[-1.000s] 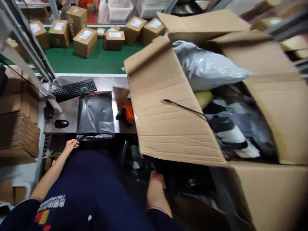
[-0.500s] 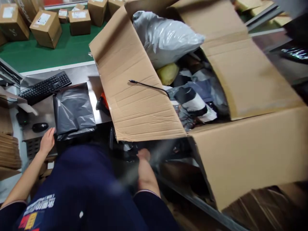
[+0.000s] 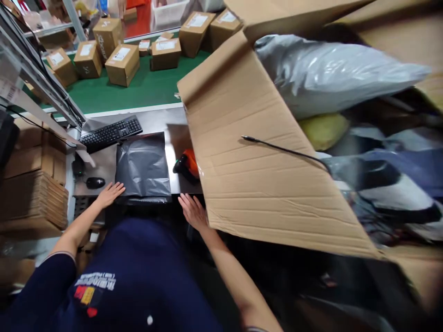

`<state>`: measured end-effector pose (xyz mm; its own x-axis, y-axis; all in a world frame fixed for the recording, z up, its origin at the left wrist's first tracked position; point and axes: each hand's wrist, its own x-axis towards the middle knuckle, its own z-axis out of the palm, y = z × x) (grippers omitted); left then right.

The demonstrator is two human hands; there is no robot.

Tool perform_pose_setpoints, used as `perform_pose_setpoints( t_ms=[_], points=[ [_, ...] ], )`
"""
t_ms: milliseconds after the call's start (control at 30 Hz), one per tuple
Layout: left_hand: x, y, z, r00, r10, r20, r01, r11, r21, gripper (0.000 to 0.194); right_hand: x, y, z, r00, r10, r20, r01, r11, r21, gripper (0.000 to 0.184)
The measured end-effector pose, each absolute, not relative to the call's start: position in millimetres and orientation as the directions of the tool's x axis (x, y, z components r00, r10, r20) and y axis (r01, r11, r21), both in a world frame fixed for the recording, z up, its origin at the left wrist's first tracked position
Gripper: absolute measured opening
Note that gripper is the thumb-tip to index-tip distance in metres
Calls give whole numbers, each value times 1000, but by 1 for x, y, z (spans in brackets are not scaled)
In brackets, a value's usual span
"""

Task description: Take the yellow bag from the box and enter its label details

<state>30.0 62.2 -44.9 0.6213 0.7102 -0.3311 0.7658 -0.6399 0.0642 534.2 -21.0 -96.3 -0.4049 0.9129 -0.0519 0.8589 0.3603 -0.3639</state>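
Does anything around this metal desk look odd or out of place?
Yes: a thin black cable lies across the creased cardboard flap, a strange resting spot for it. The keyboard also sits somewhat askew. I see no spill.

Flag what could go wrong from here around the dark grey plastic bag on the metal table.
The dark grey plastic bag overhangs the front edge of the shiny metal table, so it might slide or snag near the left hand.

The right hand is right beside the big brown cardboard flap and could knock it.

That flap also reaches close to the orange-and-black handheld device; if shifted, it might push it.
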Motion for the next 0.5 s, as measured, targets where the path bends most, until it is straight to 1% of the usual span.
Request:
perform_pose_setpoints(
  t_ms=[33, 133, 233, 300, 400, 433, 467, 500],
  points=[
    [28, 64, -46, 619, 712, -333, 767, -639, 58, 92, 523, 0, -96, -456, 889, -32, 834, 415, -364, 60],
    [22, 68, -46, 639, 686, -348, 747, -662, 67, 94, 502, 52, -96, -519, 853, -53, 803, 465, -373, 65],
    [20, 72, -46, 654, 647, -393, 733, -671, 116, 93, 494, 80, -100, -652, 755, -78, 714, 575, -400, 83],
    [19, 71, -45, 658, 629, -414, 734, -658, 169, 91, 493, 84, -105, -735, 673, -87, 637, 641, -428, 90],
    [19, 64, -37, 664, 611, -430, 744, -593, 306, 88, 497, 74, -109, -771, 629, -104, 588, 638, -498, 88],
    [19, 61, -33, 652, 622, -435, 759, -534, 374, 87, 499, 69, -109, -767, 632, -111, 582, 612, -535, 87],
    [19, 57, -28, 618, 654, -436, 779, -434, 453, 82, 501, 62, -106, -750, 652, -113, 583, 570, -579, 84],
    [19, 55, -23, 560, 703, -438, 794, -303, 528, 71, 502, 57, -103, -723, 682, -113, 582, 512, -632, 80]
  ],
)
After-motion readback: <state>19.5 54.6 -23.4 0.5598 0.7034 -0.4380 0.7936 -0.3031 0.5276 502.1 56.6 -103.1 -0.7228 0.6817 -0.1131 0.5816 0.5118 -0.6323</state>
